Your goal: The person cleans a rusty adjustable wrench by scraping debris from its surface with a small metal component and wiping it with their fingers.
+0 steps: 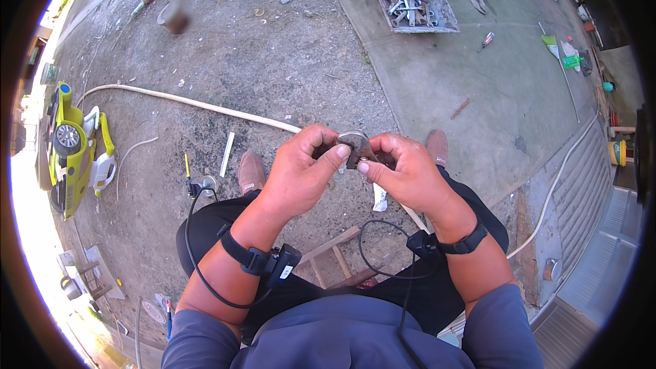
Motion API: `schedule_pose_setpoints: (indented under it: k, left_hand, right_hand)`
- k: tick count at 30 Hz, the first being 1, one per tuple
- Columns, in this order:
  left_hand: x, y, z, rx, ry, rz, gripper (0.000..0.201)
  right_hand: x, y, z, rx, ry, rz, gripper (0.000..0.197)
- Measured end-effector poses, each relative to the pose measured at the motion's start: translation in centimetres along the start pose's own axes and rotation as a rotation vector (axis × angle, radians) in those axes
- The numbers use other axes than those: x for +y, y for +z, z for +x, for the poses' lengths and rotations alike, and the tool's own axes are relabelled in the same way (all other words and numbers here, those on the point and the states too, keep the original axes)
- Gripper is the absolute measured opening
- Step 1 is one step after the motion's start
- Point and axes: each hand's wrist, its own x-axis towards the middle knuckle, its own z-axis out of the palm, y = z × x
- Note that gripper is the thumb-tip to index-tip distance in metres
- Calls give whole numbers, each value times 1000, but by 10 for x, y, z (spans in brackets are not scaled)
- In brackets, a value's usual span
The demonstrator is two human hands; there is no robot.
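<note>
Between my two hands, above the ground in front of my knees, is a worn, dark metal adjustable wrench (356,142) with a rounded head. My left hand (305,167) pinches one side of the head between thumb and curled fingers. From the other side my right hand (408,174) grips it, the thumb pressed near a small metal part below the jaw. Fingers cover much of the tool, and its handle is mostly hidden.
A metal tray (437,24) of wrenches and other tools lies ahead to the right, with a screwdriver (486,42) nearby. A pale hose (198,104) crosses the ground. Left stands a yellow-green toy car (72,143). A wooden frame (328,253) is beneath me; cables hang from both wrists.
</note>
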Motion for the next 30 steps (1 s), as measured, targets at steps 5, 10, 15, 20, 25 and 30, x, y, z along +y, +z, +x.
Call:
schedule_pose_setpoints:
  k: [5, 10, 15, 20, 25, 30]
  left_hand:
    - [-3, -1, 1, -8, 5, 51, 15]
    - [0, 0, 1, -9, -9, 23, 16]
    - [6, 3, 1, 35, -55, 85, 18]
    - [5, 3, 3, 29, -63, 32, 20]
    - [3, 1, 4, 20, -35, 19, 18]
    - [-3, 1, 4, 12, 33, 60, 16]
  right_hand:
    - [0, 0, -1, 26, 31, -39, 21]
    - [-1, -1, -1, 43, -93, -123, 20]
    - [5, -1, 0, 35, -42, -33, 18]
    - [4, -2, 3, 24, -126, -43, 16]
    - [-1, -1, 1, 1, -51, 10, 17]
    - [-2, 2, 0, 33, -1, 34, 19]
